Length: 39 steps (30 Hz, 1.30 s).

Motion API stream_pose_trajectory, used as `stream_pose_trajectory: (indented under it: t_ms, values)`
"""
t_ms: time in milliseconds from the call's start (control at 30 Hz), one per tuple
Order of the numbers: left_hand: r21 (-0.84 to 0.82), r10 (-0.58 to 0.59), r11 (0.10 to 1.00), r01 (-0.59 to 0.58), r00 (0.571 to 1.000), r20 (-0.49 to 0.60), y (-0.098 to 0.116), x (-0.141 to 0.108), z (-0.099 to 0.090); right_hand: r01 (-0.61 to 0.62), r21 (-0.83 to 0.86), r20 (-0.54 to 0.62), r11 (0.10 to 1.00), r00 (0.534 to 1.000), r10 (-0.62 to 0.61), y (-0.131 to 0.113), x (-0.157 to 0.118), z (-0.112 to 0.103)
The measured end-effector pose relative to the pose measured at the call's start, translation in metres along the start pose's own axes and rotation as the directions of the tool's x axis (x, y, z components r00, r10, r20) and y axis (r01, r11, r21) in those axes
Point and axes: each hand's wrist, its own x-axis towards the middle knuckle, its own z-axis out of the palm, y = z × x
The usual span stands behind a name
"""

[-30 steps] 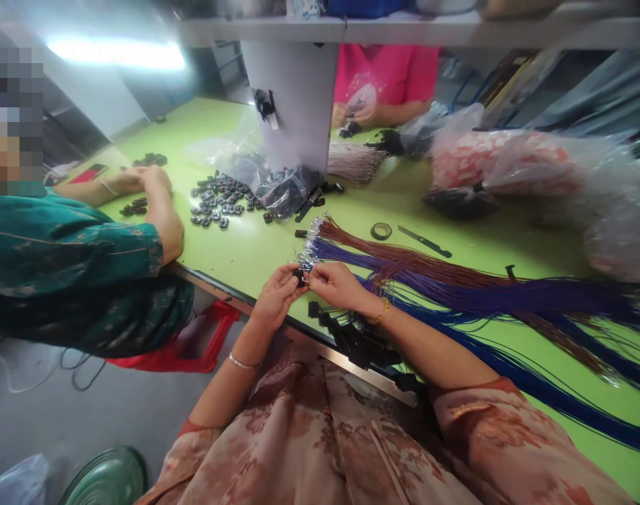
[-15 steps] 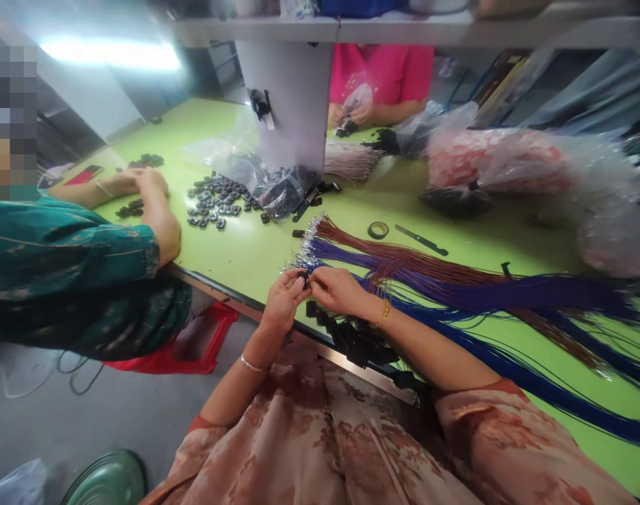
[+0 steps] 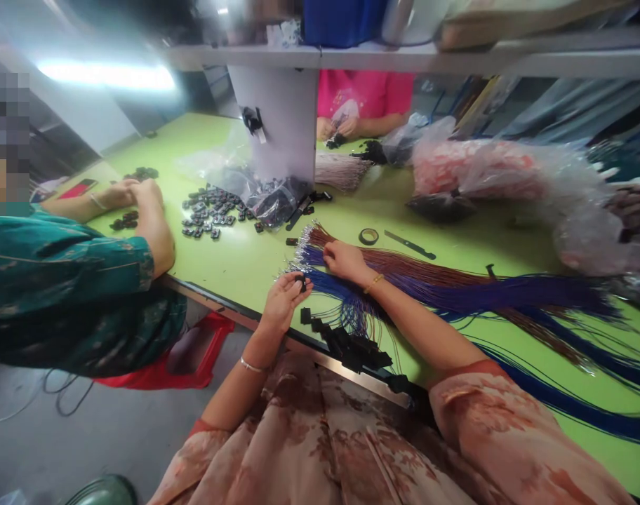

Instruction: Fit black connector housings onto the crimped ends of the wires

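My left hand (image 3: 281, 303) is closed on a small black plastic connector housing (image 3: 300, 282), held near the table's front edge between thumb and fingers. My right hand (image 3: 346, 262) rests over the bundle of brown wires (image 3: 404, 263) and purple wires (image 3: 441, 284), close to their silvery metal tips (image 3: 303, 242). Its fingers are curled together at the wires; whatever they pinch is hidden. Blue wires (image 3: 325, 282) run just below it. In front of my body, several black housings with wires attached (image 3: 351, 347) lie heaped at the table edge.
A roll of black tape (image 3: 369, 236) and a flat dark blade-like strip (image 3: 409, 245) lie beyond the wires. Loose black housings (image 3: 209, 210) spread near a plastic bag (image 3: 278, 203). A co-worker in a green sleeve (image 3: 114, 252) sits left; another in pink (image 3: 367, 102) works across.
My right hand has left the housing and moved up and right onto the brown and purple wires. My left hand keeps hold of the housing. The view has tilted slightly upward.
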Motion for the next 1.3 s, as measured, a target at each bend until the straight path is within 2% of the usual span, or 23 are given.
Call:
stream_pose_trajectory:
  t_ms: [100, 300, 433, 500, 633, 767, 833, 1033, 1300]
  values:
    - [-0.01, -0.018, 1.0, 0.018, 1.0, -0.001, 0.0, 0.0, -0.002, 0.003, -0.02, 0.002, 1.0, 1.0, -0.003, 0.001, 0.0, 0.002]
    - [-0.032, -0.011, 0.999, 0.01, 1.0, -0.01, 0.0, -0.001, 0.0, -0.027, 0.02, -0.046, 0.999, 0.999, 0.027, -0.004, -0.005, -0.008]
    - [-0.044, 0.0, 0.999, 0.001, 1.0, 0.013, -0.002, 0.001, 0.004, 0.078, 0.174, -0.062, 0.982, 0.996, -0.068, -0.018, 0.004, -0.011]
    - [-0.047, 0.0, 0.999, 0.001, 1.0, 0.025, -0.003, 0.002, 0.005, 0.136, 0.251, -0.077, 0.958, 0.99, -0.12, -0.025, 0.011, -0.01]
    - [-0.065, 0.007, 0.998, -0.005, 1.0, 0.024, -0.003, 0.003, 0.005, 0.192, 0.412, -0.128, 0.891, 0.98, -0.152, -0.03, 0.016, -0.008]
    - [-0.117, 0.021, 0.993, -0.016, 0.999, 0.04, -0.002, 0.004, 0.006, 0.239, 0.619, -0.155, 0.748, 0.971, -0.182, -0.031, 0.001, -0.01]
    - [-0.148, 0.036, 0.989, -0.029, 0.998, 0.048, -0.002, 0.004, 0.008, 0.222, 0.667, -0.129, 0.711, 0.974, -0.184, -0.032, -0.013, -0.012]
    - [-0.182, 0.047, 0.983, -0.034, 0.996, 0.07, -0.004, 0.004, 0.011, 0.217, 0.639, -0.145, 0.738, 0.976, -0.161, -0.036, -0.047, -0.011]
    - [-0.161, 0.025, 0.987, -0.009, 0.995, 0.096, -0.004, 0.002, 0.009, 0.296, 0.468, -0.216, 0.833, 0.952, -0.217, -0.037, -0.06, -0.011]
